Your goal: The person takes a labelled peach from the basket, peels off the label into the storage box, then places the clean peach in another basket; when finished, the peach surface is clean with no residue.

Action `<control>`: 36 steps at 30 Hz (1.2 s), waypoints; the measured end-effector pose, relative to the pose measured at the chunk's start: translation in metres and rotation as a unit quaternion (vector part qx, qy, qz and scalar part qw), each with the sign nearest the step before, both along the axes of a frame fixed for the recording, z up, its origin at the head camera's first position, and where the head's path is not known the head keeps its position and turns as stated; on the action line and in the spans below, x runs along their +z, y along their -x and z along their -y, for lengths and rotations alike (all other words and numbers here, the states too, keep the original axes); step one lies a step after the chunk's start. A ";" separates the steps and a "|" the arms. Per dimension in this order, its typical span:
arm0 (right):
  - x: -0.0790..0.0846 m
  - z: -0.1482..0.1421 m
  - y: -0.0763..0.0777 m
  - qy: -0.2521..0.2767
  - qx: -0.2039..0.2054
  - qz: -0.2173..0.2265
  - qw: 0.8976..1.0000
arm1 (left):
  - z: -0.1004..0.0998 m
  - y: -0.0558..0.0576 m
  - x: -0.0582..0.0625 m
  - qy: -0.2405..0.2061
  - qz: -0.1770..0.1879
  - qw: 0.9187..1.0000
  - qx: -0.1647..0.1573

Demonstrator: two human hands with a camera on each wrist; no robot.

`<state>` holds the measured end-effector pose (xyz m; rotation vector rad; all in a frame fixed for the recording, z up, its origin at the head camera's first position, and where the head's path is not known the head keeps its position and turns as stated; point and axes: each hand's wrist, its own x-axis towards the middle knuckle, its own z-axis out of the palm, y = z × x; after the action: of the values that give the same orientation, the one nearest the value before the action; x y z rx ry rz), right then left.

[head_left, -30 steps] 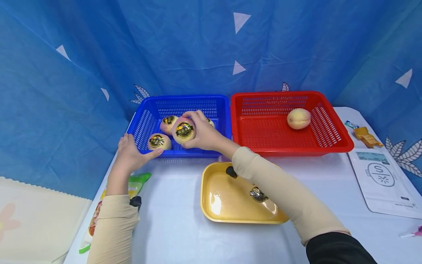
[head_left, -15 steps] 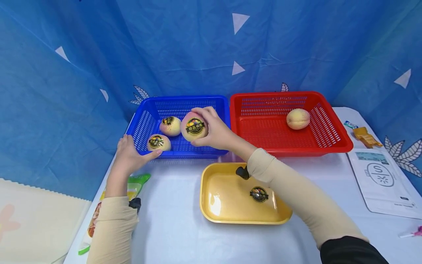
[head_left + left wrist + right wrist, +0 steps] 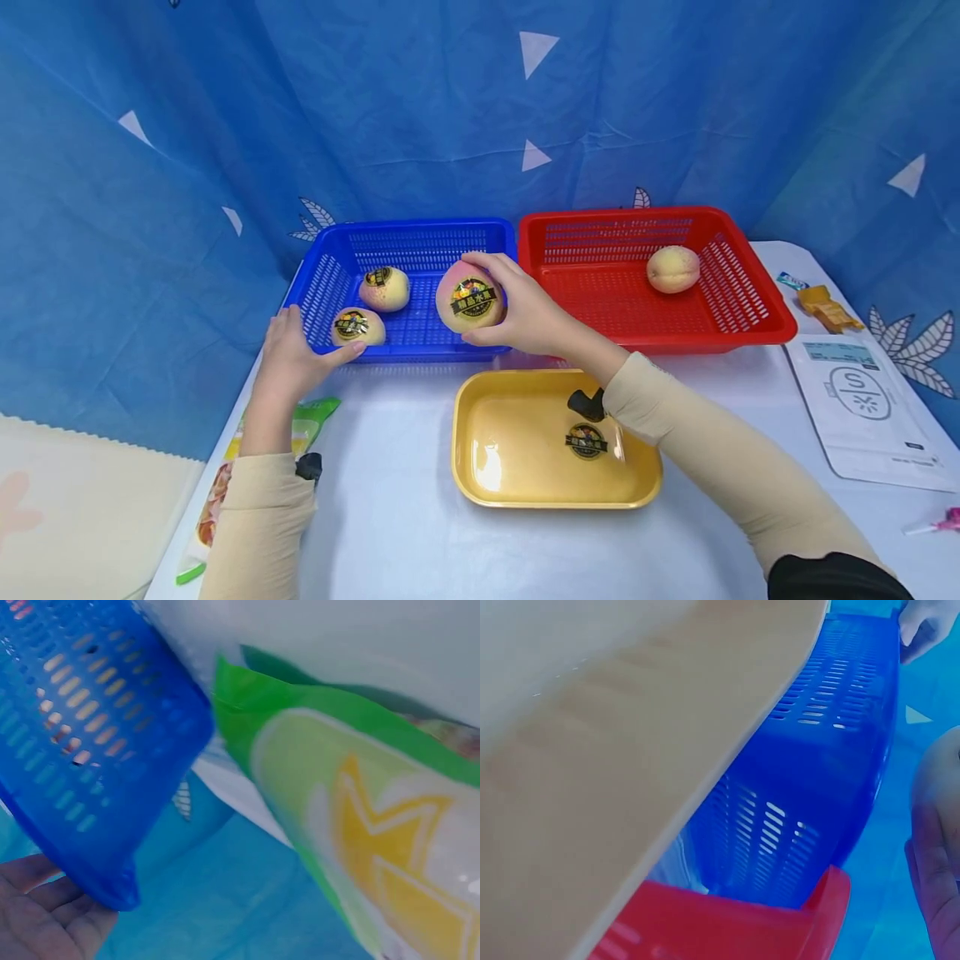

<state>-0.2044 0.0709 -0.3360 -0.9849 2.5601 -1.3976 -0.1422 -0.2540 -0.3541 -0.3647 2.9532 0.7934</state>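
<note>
My right hand (image 3: 521,304) holds a peach (image 3: 470,297) with a black-and-gold sticker, raised over the right part of the blue basket (image 3: 416,353). In the right wrist view, the fingers (image 3: 934,874) lie against the peach at the right edge. At the basket's front left corner, my left hand (image 3: 292,354) grips the rim, its thumb over the front edge. The left wrist view has those fingers (image 3: 64,907) at the basket's lower corner. Two stickered peaches, a speckled one (image 3: 386,290) and a paler one (image 3: 358,327), lie in the basket's left part.
Right beside the blue basket stands a red basket (image 3: 592,343) containing one peach (image 3: 672,269). A yellow tray (image 3: 480,496) with a loose sticker (image 3: 586,442) sits in front. A green-edged bag (image 3: 217,500) lies left; a white pouch (image 3: 862,408) and brown wrapper (image 3: 827,308) lie right.
The peach in my right hand has moved right across the blue basket, away from the two peaches lying there. My left hand has stayed at the basket's corner.
</note>
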 end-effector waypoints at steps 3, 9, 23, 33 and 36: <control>0.001 -0.007 -0.004 -0.004 -0.001 -0.004 1.000 | -0.007 -0.003 0.003 0.009 -0.025 1.000 -0.013; 0.002 -0.016 -0.012 -0.001 -0.001 -0.009 1.000 | -0.045 -0.012 0.015 -0.029 -0.129 0.990 -0.042; 0.001 -0.025 -0.026 -0.019 0.018 -0.066 0.998 | -0.146 -0.031 0.024 -0.141 -0.278 0.933 -0.182; -0.001 -0.024 -0.030 -0.036 0.006 -0.083 0.996 | -0.157 -0.029 0.018 -0.172 -0.289 0.925 -0.179; -0.003 -0.023 -0.030 -0.040 0.004 -0.084 0.996 | -0.158 -0.029 0.017 -0.185 -0.284 0.925 -0.173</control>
<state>-0.1740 0.0941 -0.3393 -1.1419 2.7026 -1.2495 -0.1136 -0.0964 -0.3369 0.4794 3.0852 1.5758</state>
